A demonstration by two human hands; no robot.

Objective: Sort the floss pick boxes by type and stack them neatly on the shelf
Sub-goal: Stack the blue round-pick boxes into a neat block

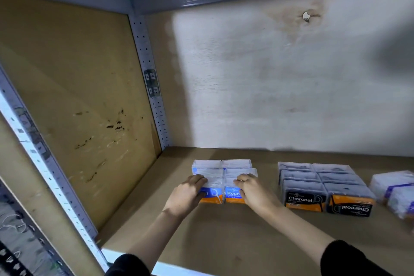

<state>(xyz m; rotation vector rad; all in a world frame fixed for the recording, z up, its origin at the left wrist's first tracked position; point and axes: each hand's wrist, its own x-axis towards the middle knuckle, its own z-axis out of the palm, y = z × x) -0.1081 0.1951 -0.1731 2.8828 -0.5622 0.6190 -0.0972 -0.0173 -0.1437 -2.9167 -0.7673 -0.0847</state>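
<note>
Blue boxes sit in two side-by-side columns on shelf, left of centre, near back wall. Left hand grips front box of left column, fingers curled over its clear lid. Right hand grips front box of right column the same way. Both front boxes touch along inner edges, between the hands. Thumbs hidden. Charcoal boxes in two columns lie to right, apart. Purple-labelled boxes at far right edge.
</note>
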